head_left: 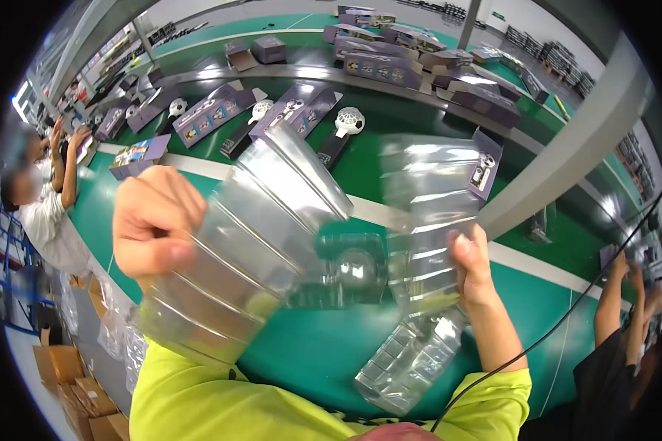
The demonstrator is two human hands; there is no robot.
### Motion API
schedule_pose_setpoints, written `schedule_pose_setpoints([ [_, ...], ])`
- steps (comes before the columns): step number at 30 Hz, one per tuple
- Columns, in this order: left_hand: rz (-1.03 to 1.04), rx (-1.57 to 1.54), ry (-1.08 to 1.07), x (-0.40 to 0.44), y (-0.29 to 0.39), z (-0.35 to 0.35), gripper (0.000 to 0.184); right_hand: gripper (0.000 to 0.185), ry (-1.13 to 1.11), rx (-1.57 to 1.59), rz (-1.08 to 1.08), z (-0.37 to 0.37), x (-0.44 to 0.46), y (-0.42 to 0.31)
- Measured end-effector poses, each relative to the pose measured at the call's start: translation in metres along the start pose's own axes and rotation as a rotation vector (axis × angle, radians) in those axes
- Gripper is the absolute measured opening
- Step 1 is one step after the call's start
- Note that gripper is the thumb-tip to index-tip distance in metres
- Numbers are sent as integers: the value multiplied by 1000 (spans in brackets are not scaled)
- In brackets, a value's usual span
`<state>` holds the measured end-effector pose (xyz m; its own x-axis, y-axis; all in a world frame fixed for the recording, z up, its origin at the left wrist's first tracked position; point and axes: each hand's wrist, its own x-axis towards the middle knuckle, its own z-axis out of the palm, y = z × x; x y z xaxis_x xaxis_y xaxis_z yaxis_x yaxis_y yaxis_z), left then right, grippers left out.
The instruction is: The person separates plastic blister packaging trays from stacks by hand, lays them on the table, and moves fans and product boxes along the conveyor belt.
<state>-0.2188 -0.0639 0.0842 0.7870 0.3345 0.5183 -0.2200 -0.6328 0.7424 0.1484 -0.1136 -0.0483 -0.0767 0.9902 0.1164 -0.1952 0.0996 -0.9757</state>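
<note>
I pinch clear ribbed plastic in my left hand point(158, 224) and more in my right hand point(472, 268), print on the purple boxes point(217, 114) too small to read.

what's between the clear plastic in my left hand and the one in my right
In the head view, a clear molded tray with a round bulge lies between the left piece and the right piece, on the green tabletop.

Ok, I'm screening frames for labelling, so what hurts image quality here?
Head view: fisheye bending, plainest in the pale pillar, with black corners; white glare streaks on the left plastic stack; apparent motion blur on the left hand and, more strongly, the right plastic stack.
</note>
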Motion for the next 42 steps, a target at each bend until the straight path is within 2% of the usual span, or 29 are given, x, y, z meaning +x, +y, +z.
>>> schedule_pose_setpoints([
  [1, 2, 0, -20, -3, 6, -3, 19, 72, -112, -54, -88, -1, 5, 0],
  [3, 33, 11, 216, -7, 16, -5, 19, 67, -334, -179, -268, -2, 14, -5],
  [4, 44, 8, 190, -2, 16, -5, 19, 67, -310, -181, -283, -2, 16, -9],
  [7, 144, 305, 588, 24, 8, 2, 21, 70, -275, -116, -361, 13, 14, -17],
  [9, 176, 291, 512, 56, 2, 16, 25, 71, -252, -84, -382, 23, 11, -19],
  [10, 225, 367, 467, 74, -9, 31, 22, 72, -229, 25, -332, 29, 9, -19],
  [12, 183, 346, 145, 105, -25, 53, 17, 75, -191, 239, -235, 37, 6, -21],
  [13, 190, 459, -28, 118, -32, 64, 17, 76, -175, 343, -190, 38, 4, -22],
  [15, 56, 372, -89, 125, -46, 85, 23, 76, -121, 365, -174, 36, 2, -31],
  [16, 57, 367, -92, 126, -41, 85, 23, 76, -74, 384, -153, 35, 0, -36],
  [18, -158, 226, 13, 132, -32, 82, 23, 76, 16, 420, -109, 27, -3, -47],
  [20, -40, 281, 87, 129, -37, 70, 25, 69, 69, 411, -167, 33, -8, -51],
  [23, 97, 191, 289, 116, -39, 64, 22, 67, 117, 495, -144, 46, -16, -48],
  [25, 172, 55, 558, 115, -36, 52, 16, 69, 136, 535, -134, 38, -17, -33],
  [26, 371, 3, 647, 111, -47, 3, 11, 70, 143, 559, -117, 33, -17, -22],
  [27, 336, 474, 624, 111, -40, -28, 12, 72, 150, 585, -96, 29, -17, -11],
  [29, -70, 502, 756, 137, -28, -17, 14, 73, 159, 621, -81, 30, -19, -6],
  [30, -226, 499, 633, 148, -52, -17, 12, 76, 144, 564, -87, 32, -21, -7],
  [32, -668, 765, 322, 175, -95, 0, 15, 81, 115, 442, -89, 37, -25, -7],
  [33, -672, 718, 154, 181, -123, 7, 19, 83, 99, 379, -92, 39, -25, -8],
  [35, -605, 929, -93, 187, -198, 14, 21, 85, 74, 358, -123, 39, -24, -11],
  [37, -309, 852, 137, 165, -282, 21, 21, 87, 35, 330, -169, 35, -26, -14],
  [39, -100, 660, 360, 157, -260, 41, 22, 89, 51, 293, -200, 28, -24, -16],
  [41, -406, 518, 237, 168, -256, 22, 24, 89, 85, 266, -211, 16, -15, -16],
  [42, -559, 442, 178, 172, -255, 12, 25, 90, 132, 109, -195, 10, -10, -18],
])
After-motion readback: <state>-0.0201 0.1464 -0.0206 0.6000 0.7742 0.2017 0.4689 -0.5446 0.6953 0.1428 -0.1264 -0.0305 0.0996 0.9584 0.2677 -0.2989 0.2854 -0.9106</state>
